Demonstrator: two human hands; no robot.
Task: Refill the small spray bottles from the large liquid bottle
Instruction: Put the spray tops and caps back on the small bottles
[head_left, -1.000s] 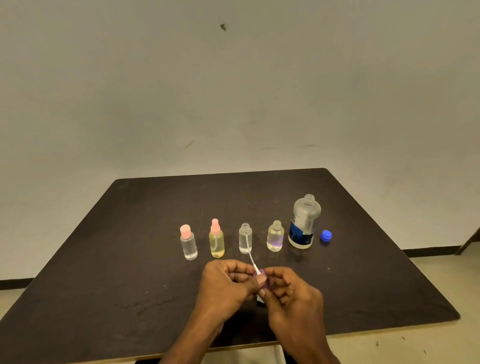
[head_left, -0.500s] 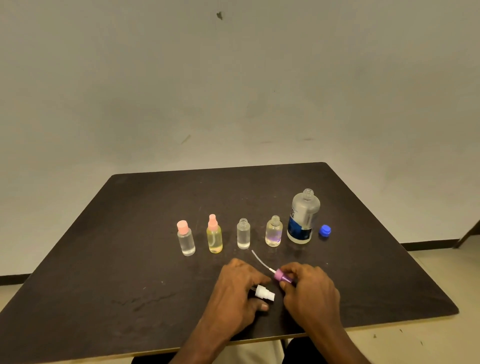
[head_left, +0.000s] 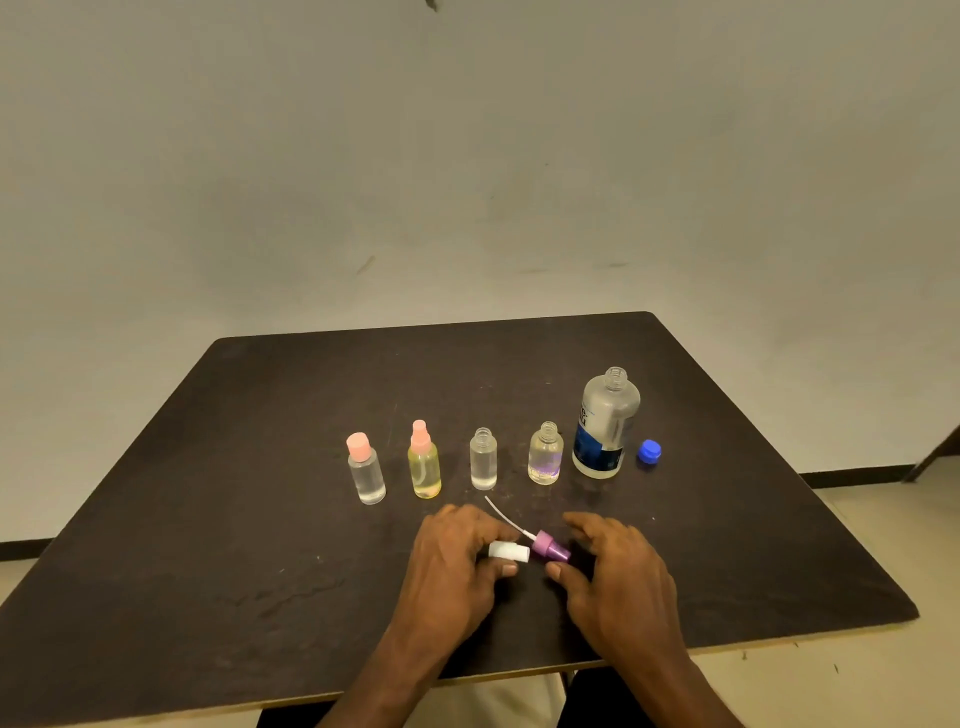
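Both hands, left (head_left: 457, 556) and right (head_left: 613, 566), rest open and empty on the table (head_left: 208, 519); large bottle (head_left: 605, 423) (uncapped, upright) stands far-right, nearer the right hand, open small bottles (head_left: 483, 460) dead ahead.

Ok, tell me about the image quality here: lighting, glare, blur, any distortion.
Head view: dim, warm, even light with soft shadows only; the dark table shows a faint sheen and smudges near the front, no hard glare. The large bottle and small bottles are fairly sharp, though the label text is unreadable. Both hands look slightly soft. Wide-angle distortion splays the table edges outward.
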